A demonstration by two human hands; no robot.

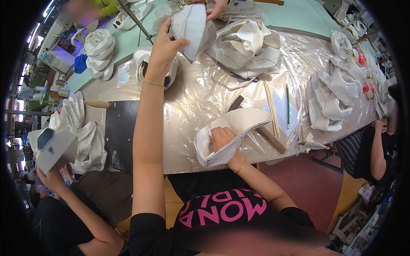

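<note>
My left hand (164, 49) reaches to the far side of the table, its thumb and fingers pinching a white and pale blue shoe upper (194, 30). Another person's hand (218, 8) is at the far edge of that same piece. Nearer to me, my right hand (223, 138) is closed on the inner edge of a second white shoe upper (252, 117), which rests tilted near the front of the table. Part of its fingers are hidden by the upper.
Stacked uppers (245, 51) lie beyond my right hand, with more piles (333, 100) at the right. A hammer (271, 141), wooden sticks (271, 109) and a green pencil (288, 106) lie on the plastic-covered table (183, 115). A co-worker's hand (53, 179) holds an upper at left.
</note>
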